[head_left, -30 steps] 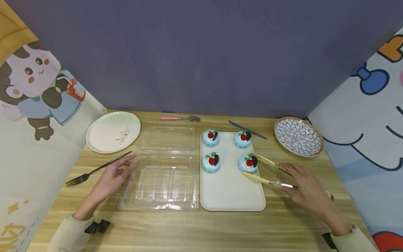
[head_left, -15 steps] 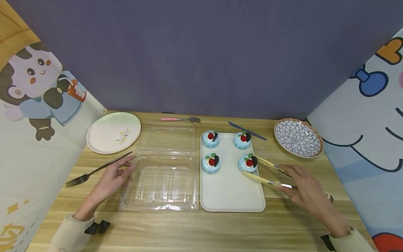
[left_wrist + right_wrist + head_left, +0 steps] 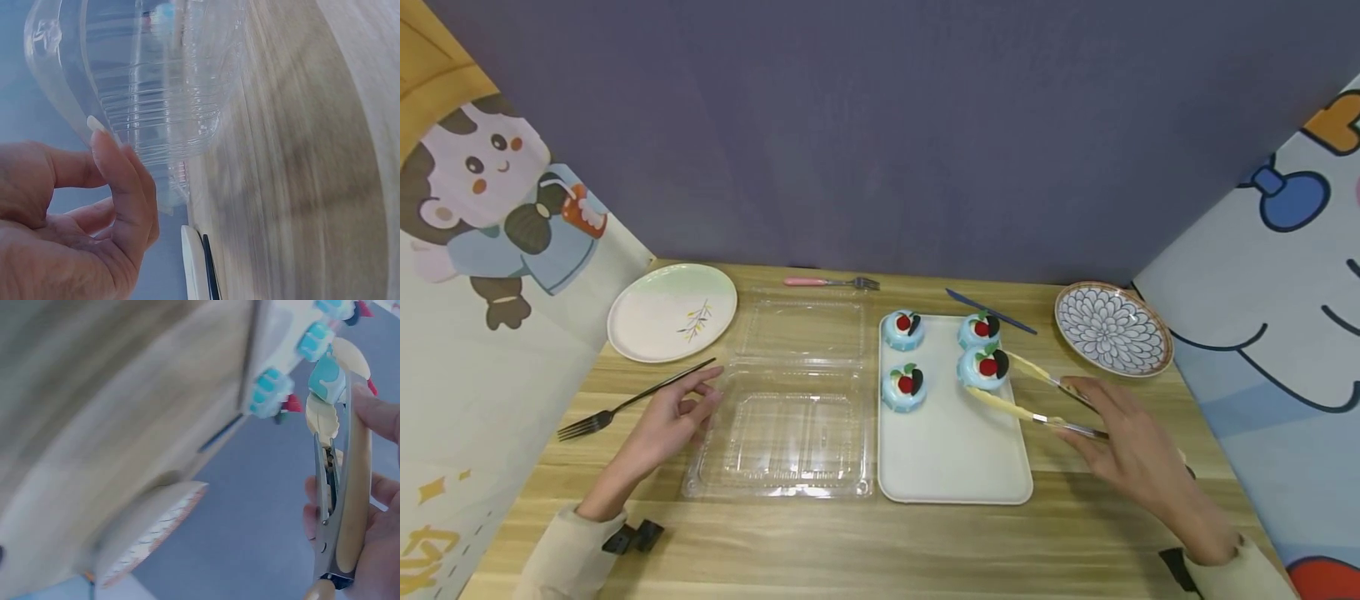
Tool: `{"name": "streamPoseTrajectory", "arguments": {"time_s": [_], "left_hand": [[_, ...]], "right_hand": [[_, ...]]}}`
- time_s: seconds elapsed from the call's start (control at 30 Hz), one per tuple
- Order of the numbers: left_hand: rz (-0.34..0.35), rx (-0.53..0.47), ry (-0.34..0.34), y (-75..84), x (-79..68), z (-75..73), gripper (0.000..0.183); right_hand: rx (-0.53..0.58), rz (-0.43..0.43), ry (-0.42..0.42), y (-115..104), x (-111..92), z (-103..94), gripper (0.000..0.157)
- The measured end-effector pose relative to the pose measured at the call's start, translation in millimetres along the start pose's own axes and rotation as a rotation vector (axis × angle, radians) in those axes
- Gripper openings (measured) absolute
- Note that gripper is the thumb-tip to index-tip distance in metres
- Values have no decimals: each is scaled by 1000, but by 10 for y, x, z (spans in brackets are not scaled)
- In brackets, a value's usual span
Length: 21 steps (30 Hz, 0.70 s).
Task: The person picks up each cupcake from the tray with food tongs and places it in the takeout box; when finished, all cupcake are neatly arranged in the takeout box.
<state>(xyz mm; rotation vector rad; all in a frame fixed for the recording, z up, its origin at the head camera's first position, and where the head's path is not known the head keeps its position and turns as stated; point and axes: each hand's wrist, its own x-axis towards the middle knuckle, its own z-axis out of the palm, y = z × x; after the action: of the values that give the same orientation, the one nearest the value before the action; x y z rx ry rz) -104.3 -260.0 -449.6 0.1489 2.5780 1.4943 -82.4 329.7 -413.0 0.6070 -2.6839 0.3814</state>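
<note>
hands (image 3: 662,425) (image 3: 1131,446) work above wooden table (image 3: 820,550), purplish wall (image 3: 880,150) behind.

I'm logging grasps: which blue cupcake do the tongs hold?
The nearer cupcake of the right pair: only it is pinched by the tongs, above the white tray; the other three rest there.

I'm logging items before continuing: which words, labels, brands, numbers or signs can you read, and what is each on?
No text is readable in any view.
Left wall: yellow lettering-like marks low down, running off the picture's edge; I cannot make them out.
Tongs, clear container, tray, white plate, patterned plate: no lettering I can make out.
</note>
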Motion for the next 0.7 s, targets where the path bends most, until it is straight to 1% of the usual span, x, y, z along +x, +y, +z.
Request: {"name": "streamPoseTrajectory", "arguments": {"time_s": [0.17,0.3,0.53,0.7], "left_hand": [[-7,-10,1,-4,-10,-11,50],[-5,-18,-3,-7,-17,-11,50],[3,-17,-11,12,2,-2,49],[-10,-19,-13,14,9,9,48]], "right_hand": [[-8,-52,20,-213,223,-47,76],[15,-125,3,-418,434,2,73],[82,-299,-87,-903,796,210,63],[90,-411,-141,-1252,993,441,61]]}}
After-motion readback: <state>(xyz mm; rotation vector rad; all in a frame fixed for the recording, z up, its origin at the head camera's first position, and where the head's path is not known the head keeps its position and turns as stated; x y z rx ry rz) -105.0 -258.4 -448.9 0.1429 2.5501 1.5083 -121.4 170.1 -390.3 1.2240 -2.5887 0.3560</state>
